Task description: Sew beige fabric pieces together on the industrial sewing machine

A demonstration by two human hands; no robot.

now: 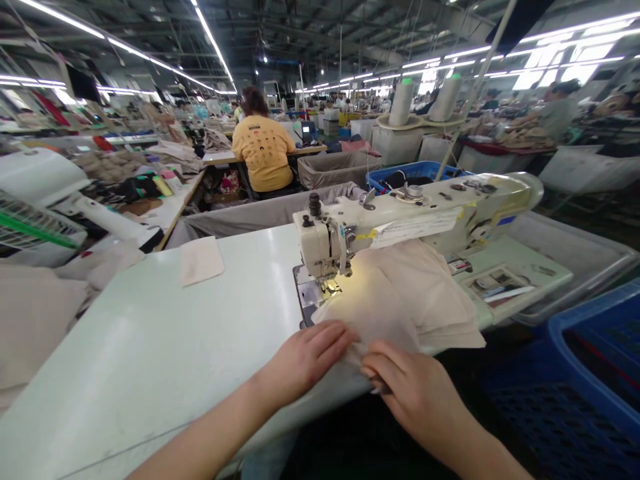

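Note:
Beige fabric (385,287) lies in layers under the arm of a white sewing machine (320,247), whose lamp lights the cloth by the needle. The fabric's near edge is between my two hands at the table's front. My left hand (317,350) has its fingers together on that edge, pressed on the cloth. Close to its right, my right hand (407,383) is closed round the fabric edge, and a small dark item shows under its fingers, too unclear to name. A separate beige piece (201,261) lies flat on the pale green table (225,333).
A blue basket (575,393) stands at the right, and a white fan (45,193) at the left. More beige cloth (35,320) lies at the left edge. Thread cones (401,103) stand behind the machine. A person in a yellow shirt (263,150) sits ahead.

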